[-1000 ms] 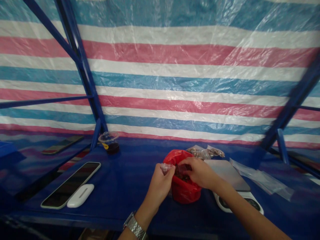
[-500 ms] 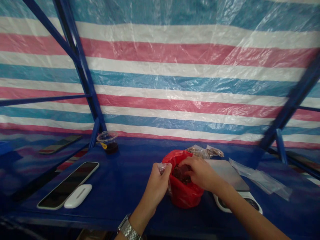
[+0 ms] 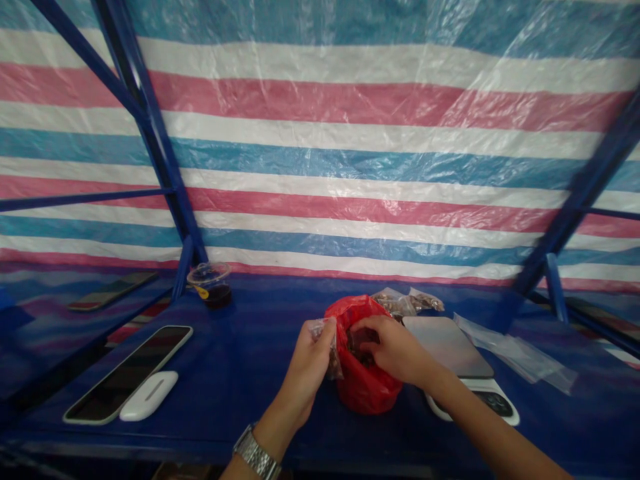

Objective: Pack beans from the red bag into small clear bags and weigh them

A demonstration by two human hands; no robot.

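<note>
A red plastic bag (image 3: 373, 393) stands upright on the blue tabletop, its mouth rolled open around small dark-brown pieces (image 3: 364, 355). At its left rim my left hand (image 3: 313, 353) is closed on a small clear plastic bag (image 3: 334, 363), which hangs down from the fingers with brown bits inside. My right hand (image 3: 393, 347) reaches into the red bag from the right, fingers and thumb curled together over the brown pieces. What lies between those fingertips is too dark to make out.
Right of the red bag sits a digital scale (image 3: 450, 347) with a metal plate. Flat clear bags (image 3: 520, 353) lie beyond it, filled small bags (image 3: 400, 301) behind. Leftward are a phone (image 3: 133, 373), a white earbud case (image 3: 149, 396) and a lidded cup (image 3: 213, 287) of dark liquid.
The small clear bag in my left hand now hangs lower and shows more beside the red bag. My right hand stays inside the red bag. The whole view has shifted slightly.
</note>
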